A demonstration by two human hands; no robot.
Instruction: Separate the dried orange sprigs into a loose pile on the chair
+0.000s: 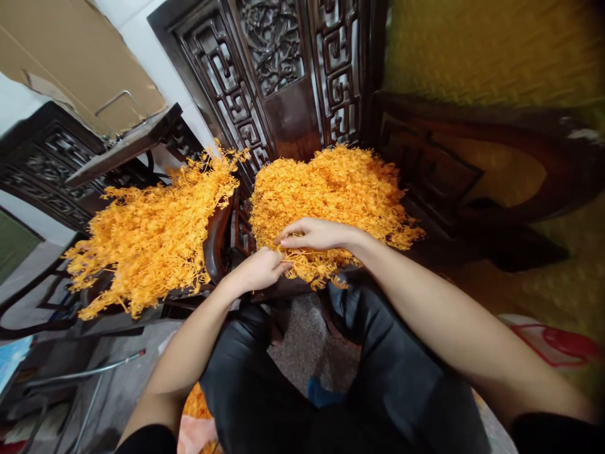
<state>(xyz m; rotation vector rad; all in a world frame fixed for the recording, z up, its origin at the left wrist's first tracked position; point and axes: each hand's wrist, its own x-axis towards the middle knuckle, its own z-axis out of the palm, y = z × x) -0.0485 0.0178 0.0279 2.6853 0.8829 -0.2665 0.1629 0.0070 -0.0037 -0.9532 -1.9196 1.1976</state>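
A large heap of orange artificial-flower sprigs (326,189), thin and curly, lies on the dark wooden chair seat in front of me. At the near edge of this heap my left hand (265,270) is closed, its fingers curled and thumb pressed in around the end of a sprig. Just to the right and slightly higher, my right hand (316,234) reaches across the sprigs with its fingertips drawn together beside the left hand. The exact spot it pinches is small and partly hidden. Both hands are close together, almost touching.
A second orange heap (155,233) spreads left of the curved wooden armrest (217,243). The carved chair back (288,120) rises behind. A cardboard sheet (80,57) stands at upper left, a red plastic item (562,343) at right. More orange pieces (197,403) lie below my left arm.
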